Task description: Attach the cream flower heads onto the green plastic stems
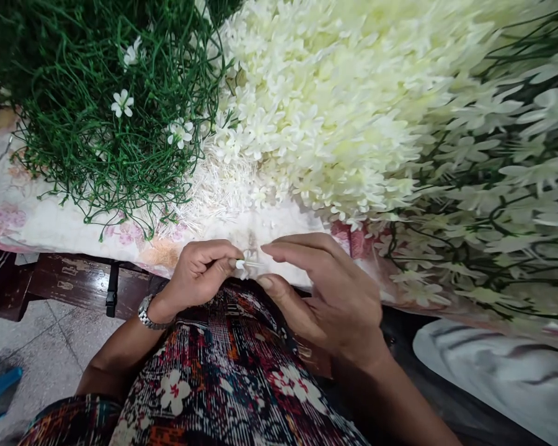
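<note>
My left hand (207, 272), with a metal watch on its wrist, pinches a small white piece (240, 264) between thumb and fingertips at the table's near edge. Thin pale strands stick out from that piece toward the right. My right hand (328, 294) is just to the right, thumb and fingers spread apart, with nothing visible between them. Beyond my hands lies a pile of thin white stamen-like sticks (221, 186) on the floral cloth (279, 220).
Green artificial stems (116, 105) are heaped at the back left, a few bearing white flowers. A large mound of white petals (335, 105) fills the back middle. White-flowered green stems (474, 155) lie right. Brown wooden drawers (74, 282) show below the cloth.
</note>
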{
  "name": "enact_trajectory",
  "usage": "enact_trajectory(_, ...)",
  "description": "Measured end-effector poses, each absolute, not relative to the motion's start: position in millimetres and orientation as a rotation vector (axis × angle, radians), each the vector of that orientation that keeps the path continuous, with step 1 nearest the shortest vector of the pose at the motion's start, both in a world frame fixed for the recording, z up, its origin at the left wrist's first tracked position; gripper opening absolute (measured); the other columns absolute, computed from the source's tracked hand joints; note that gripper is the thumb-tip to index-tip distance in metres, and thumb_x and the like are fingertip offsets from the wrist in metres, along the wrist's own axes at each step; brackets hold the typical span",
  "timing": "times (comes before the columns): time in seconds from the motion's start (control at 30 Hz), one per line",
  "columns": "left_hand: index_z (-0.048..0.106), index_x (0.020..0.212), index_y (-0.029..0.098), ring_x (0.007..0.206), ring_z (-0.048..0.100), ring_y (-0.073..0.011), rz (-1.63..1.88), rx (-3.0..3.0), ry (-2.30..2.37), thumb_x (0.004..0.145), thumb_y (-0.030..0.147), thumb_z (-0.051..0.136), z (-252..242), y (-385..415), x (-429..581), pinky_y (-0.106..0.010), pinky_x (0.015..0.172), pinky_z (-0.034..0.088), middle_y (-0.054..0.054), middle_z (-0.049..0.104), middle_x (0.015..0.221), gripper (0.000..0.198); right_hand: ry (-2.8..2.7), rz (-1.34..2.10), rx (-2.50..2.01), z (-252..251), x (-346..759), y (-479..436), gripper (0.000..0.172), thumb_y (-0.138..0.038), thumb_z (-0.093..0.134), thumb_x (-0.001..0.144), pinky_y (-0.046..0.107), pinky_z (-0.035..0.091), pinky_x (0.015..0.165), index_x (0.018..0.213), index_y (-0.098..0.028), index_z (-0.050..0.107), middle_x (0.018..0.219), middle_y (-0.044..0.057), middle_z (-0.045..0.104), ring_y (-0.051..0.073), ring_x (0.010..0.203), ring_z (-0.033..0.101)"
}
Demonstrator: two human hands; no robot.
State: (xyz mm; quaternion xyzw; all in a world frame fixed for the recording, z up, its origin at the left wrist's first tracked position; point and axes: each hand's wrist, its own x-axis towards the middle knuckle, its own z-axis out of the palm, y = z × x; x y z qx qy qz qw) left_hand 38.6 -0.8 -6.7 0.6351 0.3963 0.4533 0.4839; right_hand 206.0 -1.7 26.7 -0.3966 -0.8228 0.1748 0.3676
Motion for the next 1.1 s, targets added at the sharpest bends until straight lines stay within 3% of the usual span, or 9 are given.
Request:
enact_trajectory(0.2,0.058,0.069,0.014,0.049,0.042,-0.0055,1.172,1.553,0.941,0.081,0.021,0.049,-11,-3,39,-0.017,0.047,0.033,0.003,0.048,0.055,0.016,-2.172,0.409,-0.952,28,200,0,0.018,-0.007,0.056,0.071,0.029,0.045,0.059,0.086,-0.016,0.053,0.072,0.004,0.054,0.014,0.068,0.051)
enact_trajectory(0.47,0.058,0.068,0.014,0.049,0.043,-0.0067,1.163,1.73,1.072,0.078,0.012,0.045,-8,-5,46,-0.019,0.048,0.035,0.002,0.05,0.055,0.016,-2.159,0.42,-0.988,19,197,3,0.012,-0.006,0.047,0.075,0.027,0.045,0.058,0.08,-0.016,0.05,0.067,0.004,0.054,0.013,0.066,0.051)
enact_trajectory(1.1,0.051,0.063,0.013,0.047,0.039,-0.0076,1.264,1.855,1.195,0.078,0.011,0.042,-19,-6,55,-0.021,0.047,0.032,0.002,0.043,0.05,0.018,-2.086,0.48,-1.039,-1,195,1,0.017,-0.004,0.052,0.073,0.026,0.045,0.059,0.085,-0.016,0.049,0.071,0.004,0.054,0.013,0.068,0.052)
